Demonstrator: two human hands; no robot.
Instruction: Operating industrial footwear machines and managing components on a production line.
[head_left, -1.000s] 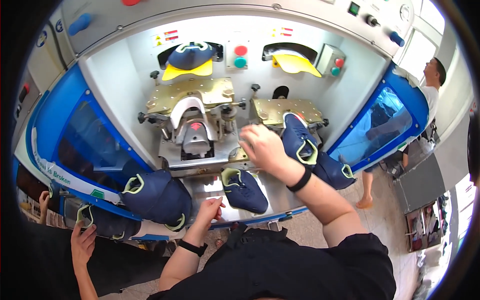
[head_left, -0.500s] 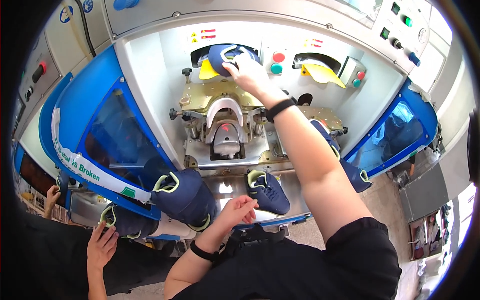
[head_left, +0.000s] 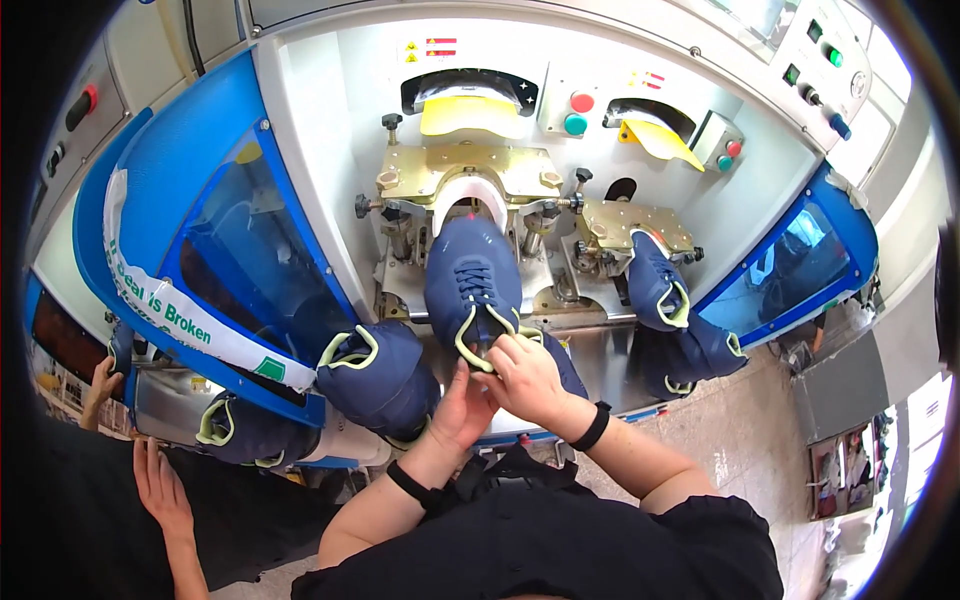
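A navy shoe upper (head_left: pixel 472 270) with laces and a lime-green collar lies toe-first on the left metal mould, under the white U-shaped pad (head_left: pixel 470 192) of the gold clamp plate (head_left: pixel 420 170). At its heel end, my right hand (head_left: pixel 530 380) pinches the collar. Just beside it, my left hand (head_left: pixel 462 410) closes on the heel edge from below. Partly covered by my right hand and this upper, another navy upper (head_left: pixel 568 372) rests on the metal ledge.
Several navy uppers (head_left: pixel 375 375) stand on the left by the blue door (head_left: pixel 180 210). Another upper (head_left: pixel 655 285) sits at the right mould. Yellow flaps (head_left: pixel 470 115) hang from the back-wall slots. Red and green buttons (head_left: pixel 578 112) are between them. A co-worker's hand (head_left: pixel 162 490) is at lower left.
My right hand has come down from the left slot with the upper, which now covers the mould. My left hand has joined it at the heel. The co-worker's hand has left the upper at left.
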